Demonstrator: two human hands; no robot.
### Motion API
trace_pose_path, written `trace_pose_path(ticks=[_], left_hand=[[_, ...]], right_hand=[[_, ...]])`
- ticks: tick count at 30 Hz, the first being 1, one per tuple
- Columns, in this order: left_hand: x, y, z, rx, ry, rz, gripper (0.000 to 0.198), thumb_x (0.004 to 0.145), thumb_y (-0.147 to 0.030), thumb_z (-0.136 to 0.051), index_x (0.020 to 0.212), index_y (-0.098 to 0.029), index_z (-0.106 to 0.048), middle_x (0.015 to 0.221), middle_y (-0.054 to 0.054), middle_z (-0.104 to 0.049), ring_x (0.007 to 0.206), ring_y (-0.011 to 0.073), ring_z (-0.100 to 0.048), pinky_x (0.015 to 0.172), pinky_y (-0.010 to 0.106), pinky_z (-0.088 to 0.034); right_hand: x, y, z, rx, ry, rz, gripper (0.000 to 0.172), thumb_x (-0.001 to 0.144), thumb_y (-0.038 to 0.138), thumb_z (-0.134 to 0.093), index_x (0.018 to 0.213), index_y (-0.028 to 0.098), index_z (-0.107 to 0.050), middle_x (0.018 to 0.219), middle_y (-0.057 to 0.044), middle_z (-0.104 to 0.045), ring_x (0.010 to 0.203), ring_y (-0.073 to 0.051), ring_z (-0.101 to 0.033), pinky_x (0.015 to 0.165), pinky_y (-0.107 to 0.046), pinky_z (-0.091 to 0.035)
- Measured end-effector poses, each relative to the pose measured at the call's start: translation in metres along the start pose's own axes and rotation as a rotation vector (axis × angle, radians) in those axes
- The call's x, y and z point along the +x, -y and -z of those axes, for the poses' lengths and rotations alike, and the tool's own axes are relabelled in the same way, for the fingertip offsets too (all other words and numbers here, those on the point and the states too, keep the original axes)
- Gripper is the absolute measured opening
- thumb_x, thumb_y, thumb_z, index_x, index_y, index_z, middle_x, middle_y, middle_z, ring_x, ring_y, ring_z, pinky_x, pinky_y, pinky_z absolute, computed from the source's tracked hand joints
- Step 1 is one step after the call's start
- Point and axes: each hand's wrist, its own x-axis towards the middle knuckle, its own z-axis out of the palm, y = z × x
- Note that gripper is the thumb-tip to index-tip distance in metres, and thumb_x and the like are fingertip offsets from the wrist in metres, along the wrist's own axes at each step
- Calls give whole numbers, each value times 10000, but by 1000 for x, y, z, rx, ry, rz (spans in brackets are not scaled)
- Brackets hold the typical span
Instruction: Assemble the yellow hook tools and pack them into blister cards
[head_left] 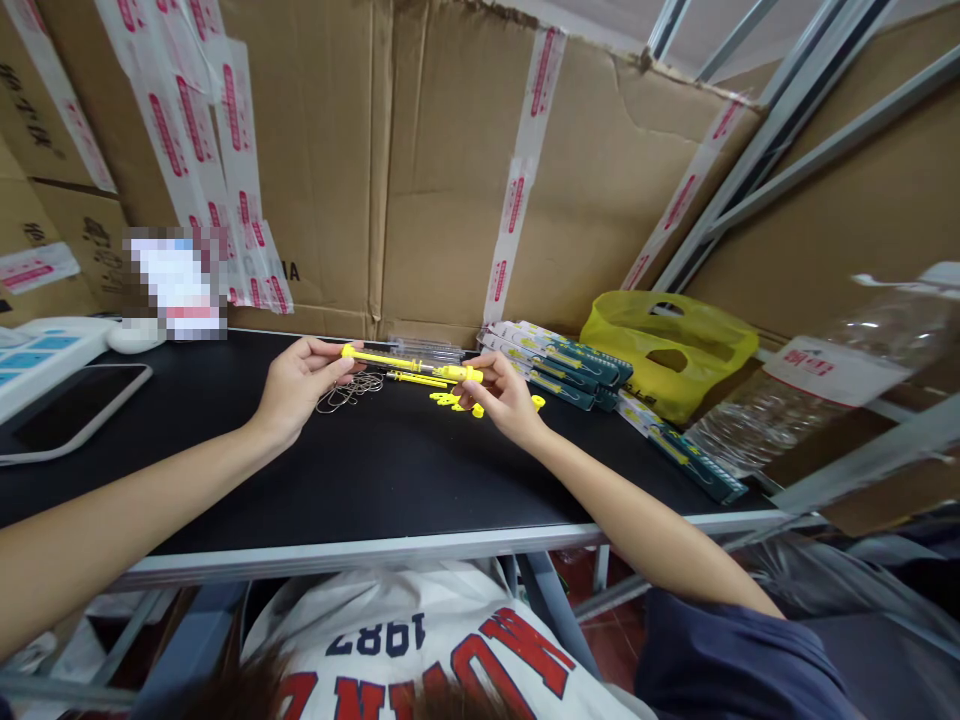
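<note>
A slim yellow plastic tool (pixel 397 361) with a metal section near its right end is held level above the black table (pixel 420 470). My left hand (pixel 304 385) pinches its left tip between thumb and fingers. At the other end, my right hand (pixel 506 395) grips the thicker yellow handle. Under the tool lie another thin yellow rod (pixel 418 379) and several small yellow parts (pixel 450 402), partly covered by my right hand. A tangle of thin tan cord or bands (pixel 349 392) rests beside my left fingers. Behind the tool are clear plastic sleeves or tubes (pixel 427 348).
Stacked narrow boxes (pixel 574 365) sit to the right, beside a yellow plastic bag (pixel 664 335) and a large clear bottle (pixel 817 365). A phone (pixel 79 410) and a white power strip (pixel 52 350) lie at left. Taped cardboard (pixel 442 170) stands along the back.
</note>
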Motion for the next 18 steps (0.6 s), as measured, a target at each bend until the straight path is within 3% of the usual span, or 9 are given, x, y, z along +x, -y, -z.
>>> trace_pose_path(ticks=[7, 11, 18], left_hand=[[0, -1, 0, 5, -51, -4, 194, 708, -198, -730, 845, -140, -607, 1077, 97, -715, 865, 161, -710, 752, 236, -566], [-1, 1, -1, 11, -79, 10, 194, 700, -192, -736, 846, -139, -618, 969, 78, -729, 843, 168, -713, 756, 251, -568], [1, 6, 3, -33, -45, 68, 203, 714, -206, -732, 868, -144, -615, 910, 58, -726, 827, 150, -711, 753, 235, -567]], right_hand=[[-2, 3, -3, -229, -104, 150, 278, 808, 424, -668, 976, 219, -585, 1000, -62, -487, 761, -156, -555, 577, -298, -555], [-3, 3, -5, -243, -119, 178, 236, 851, 395, -621, 1009, 231, -560, 998, -55, -443, 738, -149, -537, 594, -318, -555], [-3, 6, -7, -490, -127, 319, 136, 911, 346, -529, 962, 221, -508, 962, -73, -485, 874, -201, -503, 646, -316, -483]])
